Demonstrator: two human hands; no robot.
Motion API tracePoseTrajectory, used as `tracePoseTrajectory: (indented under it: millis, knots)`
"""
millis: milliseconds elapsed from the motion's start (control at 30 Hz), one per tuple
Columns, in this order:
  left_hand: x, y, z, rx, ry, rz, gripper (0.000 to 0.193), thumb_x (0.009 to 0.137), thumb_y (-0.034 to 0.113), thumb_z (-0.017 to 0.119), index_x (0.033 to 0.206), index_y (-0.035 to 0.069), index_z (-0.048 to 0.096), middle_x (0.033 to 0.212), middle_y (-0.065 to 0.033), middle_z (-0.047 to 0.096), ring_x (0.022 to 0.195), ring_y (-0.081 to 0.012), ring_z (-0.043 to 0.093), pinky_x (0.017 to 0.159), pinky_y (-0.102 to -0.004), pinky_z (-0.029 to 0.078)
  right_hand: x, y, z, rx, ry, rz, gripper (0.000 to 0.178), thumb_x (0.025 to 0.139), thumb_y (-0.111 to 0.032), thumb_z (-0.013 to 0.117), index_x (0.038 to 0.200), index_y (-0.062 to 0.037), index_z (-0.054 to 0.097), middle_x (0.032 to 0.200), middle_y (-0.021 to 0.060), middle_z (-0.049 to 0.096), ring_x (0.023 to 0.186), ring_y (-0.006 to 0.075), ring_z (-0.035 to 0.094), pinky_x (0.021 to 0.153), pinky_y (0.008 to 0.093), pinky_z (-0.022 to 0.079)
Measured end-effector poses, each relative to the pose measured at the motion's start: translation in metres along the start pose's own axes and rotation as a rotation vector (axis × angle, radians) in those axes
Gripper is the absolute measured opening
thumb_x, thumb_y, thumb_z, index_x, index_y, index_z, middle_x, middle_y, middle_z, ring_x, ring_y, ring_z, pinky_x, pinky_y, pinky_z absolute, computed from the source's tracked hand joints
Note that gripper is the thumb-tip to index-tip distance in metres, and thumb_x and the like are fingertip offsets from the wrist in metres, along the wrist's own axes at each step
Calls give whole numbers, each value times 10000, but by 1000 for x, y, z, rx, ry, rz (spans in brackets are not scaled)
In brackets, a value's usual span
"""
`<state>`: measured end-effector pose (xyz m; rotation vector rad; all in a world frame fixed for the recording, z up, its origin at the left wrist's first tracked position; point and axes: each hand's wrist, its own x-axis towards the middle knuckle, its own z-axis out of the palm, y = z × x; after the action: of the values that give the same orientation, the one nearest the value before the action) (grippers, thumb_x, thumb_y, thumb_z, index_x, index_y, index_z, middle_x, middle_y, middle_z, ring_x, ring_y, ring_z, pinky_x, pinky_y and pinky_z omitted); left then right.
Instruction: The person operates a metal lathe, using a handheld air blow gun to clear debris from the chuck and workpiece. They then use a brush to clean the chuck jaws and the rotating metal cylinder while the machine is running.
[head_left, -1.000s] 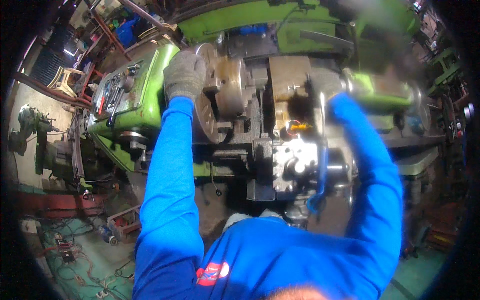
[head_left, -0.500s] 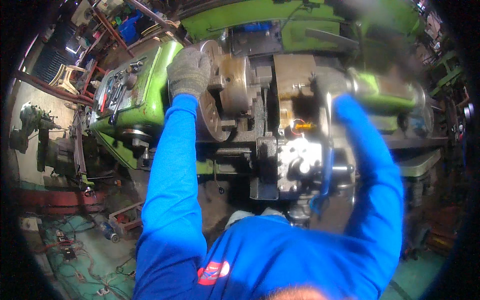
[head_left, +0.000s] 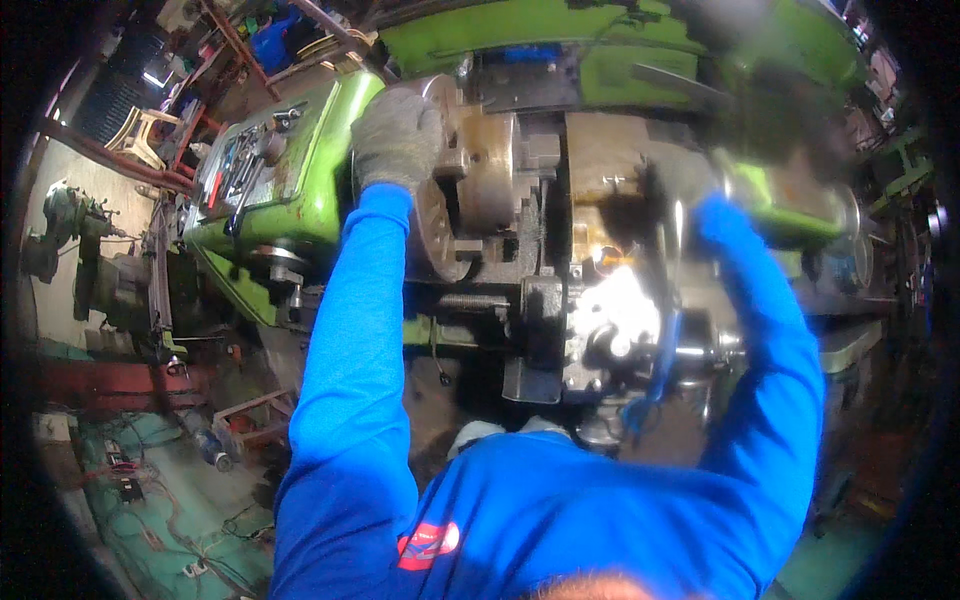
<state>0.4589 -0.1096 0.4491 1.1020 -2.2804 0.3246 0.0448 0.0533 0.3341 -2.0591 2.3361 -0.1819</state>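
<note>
My left hand, in a grey knit glove, lies over the near-left rim of a large lathe chuck, its fingers wrapped on the edge. A thick round metal workpiece sits in the chuck jaws. My right arm reaches to the far right, where my right hand is smeared by motion beside the green tailstock. Its fingers cannot be made out, nor whether it holds anything. Below it a blue hose-like strip hangs beside the brightly lit carriage.
Wrenches and other hand tools lie on the green headstock at left. The lathe's long screw runs along the near side. Cables trail over the green floor at lower left. A cream plastic chair stands far left.
The view has shifted slightly, so the machine sits further right in the picture. My right hand has moved a little right, toward the tailstock. My left hand remains on the chuck.
</note>
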Motion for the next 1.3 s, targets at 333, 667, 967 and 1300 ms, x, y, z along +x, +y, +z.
tracePoseTrajectory:
  millis: [333, 667, 967, 1300]
  knots:
    - [2, -4, 8, 45, -22, -43, 285, 927, 333, 603, 960, 74, 718, 1050, -161, 691, 1029, -386, 648, 910, -534, 504, 0, -27, -15, 2, -60, 173, 344, 957, -369, 618, 1110, -102, 772, 1162, 211, 729, 1089, 417, 696, 940, 488, 554]
    - [4, -2, 5, 20, 12, -14, 281, 921, 328, 586, 927, 83, 725, 1024, -161, 693, 1000, -386, 653, 881, -519, 517, 9, 4, 5, 47, -22, -63, 255, 903, -320, 697, 1017, -101, 761, 1103, 203, 736, 1053, 409, 693, 925, 481, 547]
    - [-2, -27, 24, 288, -113, 34, 325, 969, 417, 558, 991, 153, 745, 1085, -119, 722, 1019, -367, 674, 889, -516, 524, -82, -15, -31, 297, 190, 299, 387, 981, -404, 623, 1176, -73, 668, 1152, 198, 712, 1080, 388, 677, 937, 462, 524]
    - [1, -20, 19, 118, -77, -65, 283, 955, 412, 592, 1046, 198, 755, 1137, -72, 722, 1084, -335, 662, 936, -501, 517, -285, -83, 8, 780, 73, 394, 151, 903, -214, 720, 963, -77, 733, 955, 166, 735, 877, 354, 707, 773, 392, 548]
